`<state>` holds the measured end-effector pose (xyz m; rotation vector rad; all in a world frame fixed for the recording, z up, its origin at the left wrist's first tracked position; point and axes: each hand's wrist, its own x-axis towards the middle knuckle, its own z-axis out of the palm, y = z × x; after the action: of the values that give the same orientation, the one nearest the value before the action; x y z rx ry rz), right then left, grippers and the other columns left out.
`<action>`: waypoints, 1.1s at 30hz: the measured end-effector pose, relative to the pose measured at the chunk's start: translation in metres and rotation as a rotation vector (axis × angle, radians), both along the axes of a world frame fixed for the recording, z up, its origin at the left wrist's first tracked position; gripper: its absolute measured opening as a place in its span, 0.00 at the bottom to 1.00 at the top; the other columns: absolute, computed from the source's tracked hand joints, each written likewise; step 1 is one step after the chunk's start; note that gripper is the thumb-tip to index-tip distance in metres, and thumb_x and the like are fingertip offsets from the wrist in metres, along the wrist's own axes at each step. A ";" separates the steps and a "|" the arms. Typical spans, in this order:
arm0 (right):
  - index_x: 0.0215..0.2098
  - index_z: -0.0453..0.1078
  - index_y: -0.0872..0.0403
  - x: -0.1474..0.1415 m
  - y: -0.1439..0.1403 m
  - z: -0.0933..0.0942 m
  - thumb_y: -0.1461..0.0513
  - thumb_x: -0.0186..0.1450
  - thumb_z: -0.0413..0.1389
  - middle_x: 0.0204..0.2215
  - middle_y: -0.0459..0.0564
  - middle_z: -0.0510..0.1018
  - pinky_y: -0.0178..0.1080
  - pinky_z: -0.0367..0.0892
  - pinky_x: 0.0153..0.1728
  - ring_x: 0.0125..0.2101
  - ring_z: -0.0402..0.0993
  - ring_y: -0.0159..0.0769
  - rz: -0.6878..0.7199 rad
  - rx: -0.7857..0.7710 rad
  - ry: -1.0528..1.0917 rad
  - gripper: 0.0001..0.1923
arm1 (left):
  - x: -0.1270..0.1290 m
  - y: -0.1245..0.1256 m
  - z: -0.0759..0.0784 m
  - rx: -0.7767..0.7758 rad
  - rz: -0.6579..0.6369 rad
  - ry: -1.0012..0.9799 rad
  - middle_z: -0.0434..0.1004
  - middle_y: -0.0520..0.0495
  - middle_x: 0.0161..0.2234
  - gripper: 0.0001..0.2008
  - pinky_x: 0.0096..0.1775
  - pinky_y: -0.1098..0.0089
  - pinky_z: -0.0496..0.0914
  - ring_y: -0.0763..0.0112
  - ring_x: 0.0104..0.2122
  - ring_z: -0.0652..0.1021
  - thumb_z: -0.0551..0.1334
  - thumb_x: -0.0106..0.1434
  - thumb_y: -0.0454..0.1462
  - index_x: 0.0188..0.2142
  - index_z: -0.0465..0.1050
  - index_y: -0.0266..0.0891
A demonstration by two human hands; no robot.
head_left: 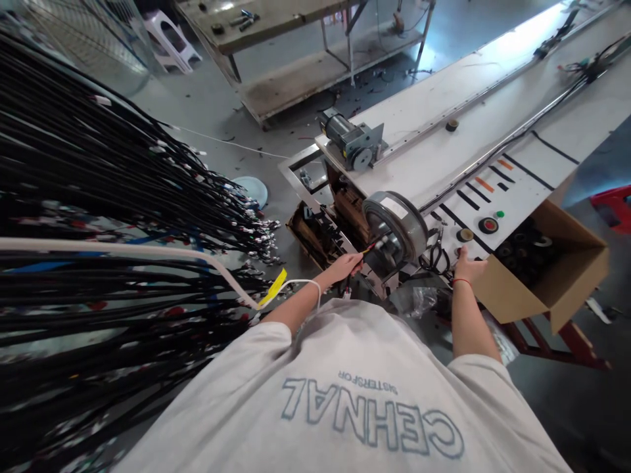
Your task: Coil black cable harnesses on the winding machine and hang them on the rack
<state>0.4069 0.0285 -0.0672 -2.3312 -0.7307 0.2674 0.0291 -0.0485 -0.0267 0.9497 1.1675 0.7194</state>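
At the drum [396, 226] — left hand [345, 265] pinching wire [371, 247] (outstretched).

The left hand [346, 264] has a narrow gap at the bench's [444, 157] near end, between the round drum [396, 226] and the open brown mechanism [320, 233]. Hanging black cable bundles [123, 217] wall off the left side. The right hand [468, 268] sits at the bench's near edge, hemmed by the cardboard box [552, 282], apparently touching it. Farther along, the benchtop lies mostly bare.
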 end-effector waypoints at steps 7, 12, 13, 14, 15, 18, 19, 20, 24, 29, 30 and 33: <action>0.51 0.59 0.60 -0.001 -0.001 0.001 0.44 0.59 0.60 0.54 0.75 0.67 0.55 0.59 0.58 0.57 0.64 0.62 0.009 -0.010 0.003 0.34 | 0.014 0.025 0.005 -0.093 0.027 -0.060 0.53 0.60 0.16 0.25 0.22 0.74 0.59 0.80 0.16 0.57 0.55 0.66 0.57 0.28 0.65 0.37; 0.51 0.59 0.61 0.001 -0.001 -0.003 0.45 0.59 0.60 0.54 0.75 0.67 0.54 0.59 0.58 0.58 0.64 0.61 0.022 0.003 -0.010 0.34 | 0.012 0.028 0.003 -0.091 0.010 -0.088 0.55 0.60 0.16 0.26 0.23 0.74 0.61 0.80 0.16 0.58 0.54 0.66 0.57 0.29 0.66 0.37; 0.51 0.59 0.61 0.001 0.000 -0.004 0.45 0.59 0.60 0.54 0.75 0.68 0.54 0.59 0.58 0.58 0.64 0.61 0.020 0.010 -0.014 0.34 | 0.010 0.026 0.002 -0.076 -0.021 -0.092 0.56 0.59 0.16 0.25 0.23 0.74 0.61 0.79 0.16 0.59 0.56 0.65 0.58 0.29 0.67 0.37; 0.51 0.59 0.61 0.002 0.000 -0.005 0.45 0.60 0.60 0.54 0.75 0.68 0.54 0.58 0.58 0.58 0.64 0.61 0.017 0.016 -0.017 0.34 | 0.008 0.023 0.000 -0.059 -0.067 -0.085 0.59 0.59 0.16 0.25 0.24 0.73 0.62 0.78 0.17 0.62 0.59 0.62 0.58 0.29 0.67 0.37; 0.51 0.58 0.61 0.002 0.000 -0.005 0.45 0.60 0.60 0.54 0.75 0.68 0.55 0.58 0.58 0.58 0.64 0.61 0.014 0.018 -0.018 0.33 | 0.004 0.018 -0.002 -0.040 -0.117 -0.069 0.62 0.58 0.16 0.25 0.25 0.73 0.64 0.77 0.18 0.64 0.62 0.60 0.58 0.29 0.67 0.37; 0.50 0.58 0.60 0.003 0.001 -0.006 0.46 0.59 0.61 0.54 0.74 0.68 0.55 0.58 0.58 0.57 0.64 0.61 0.017 0.005 -0.016 0.33 | -0.013 0.000 -0.008 0.005 -0.204 0.007 0.69 0.55 0.19 0.26 0.29 0.72 0.67 0.75 0.21 0.71 0.68 0.53 0.57 0.29 0.68 0.37; 0.50 0.59 0.60 0.003 0.001 -0.006 0.46 0.59 0.61 0.53 0.74 0.68 0.55 0.59 0.58 0.57 0.64 0.61 0.019 -0.001 -0.014 0.32 | -0.018 -0.006 -0.010 0.017 -0.186 0.021 0.71 0.54 0.20 0.26 0.30 0.72 0.67 0.74 0.22 0.71 0.68 0.53 0.57 0.30 0.69 0.37; 0.49 0.59 0.59 0.002 0.001 -0.005 0.46 0.59 0.61 0.53 0.74 0.69 0.55 0.60 0.57 0.57 0.65 0.61 0.019 -0.006 -0.012 0.32 | -0.021 -0.012 -0.011 0.027 -0.140 0.021 0.71 0.54 0.21 0.26 0.30 0.72 0.67 0.75 0.23 0.71 0.67 0.53 0.58 0.32 0.69 0.37; 0.47 0.60 0.58 0.000 0.001 -0.002 0.46 0.59 0.61 0.51 0.72 0.70 0.53 0.61 0.56 0.55 0.67 0.60 0.006 -0.001 -0.012 0.30 | -0.020 -0.019 -0.011 0.033 -0.004 -0.011 0.67 0.55 0.20 0.27 0.25 0.74 0.62 0.76 0.20 0.67 0.57 0.62 0.60 0.36 0.69 0.36; 0.47 0.60 0.58 0.000 0.000 -0.002 0.45 0.58 0.62 0.51 0.72 0.70 0.54 0.61 0.56 0.55 0.67 0.60 -0.006 -0.001 -0.021 0.31 | 0.001 0.000 0.003 0.106 0.030 0.144 0.63 0.56 0.17 0.23 0.28 0.73 0.62 0.74 0.21 0.65 0.53 0.68 0.55 0.30 0.67 0.38; 0.47 0.60 0.58 0.000 0.000 -0.003 0.45 0.58 0.62 0.51 0.72 0.70 0.55 0.61 0.56 0.55 0.67 0.61 -0.005 0.002 -0.021 0.31 | 0.004 0.005 0.006 0.136 0.030 0.169 0.62 0.56 0.17 0.23 0.29 0.72 0.63 0.74 0.21 0.66 0.53 0.68 0.54 0.29 0.67 0.38; 0.48 0.60 0.58 0.001 0.000 -0.004 0.45 0.58 0.62 0.51 0.72 0.70 0.55 0.62 0.55 0.54 0.67 0.61 -0.004 0.006 -0.015 0.32 | 0.010 0.017 0.012 0.166 0.015 0.221 0.61 0.55 0.18 0.21 0.29 0.72 0.62 0.74 0.21 0.66 0.53 0.69 0.51 0.27 0.66 0.39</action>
<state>0.4081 0.0287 -0.0716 -2.3311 -0.7335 0.2467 0.0386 -0.0318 -0.0150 1.1837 1.3232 0.7455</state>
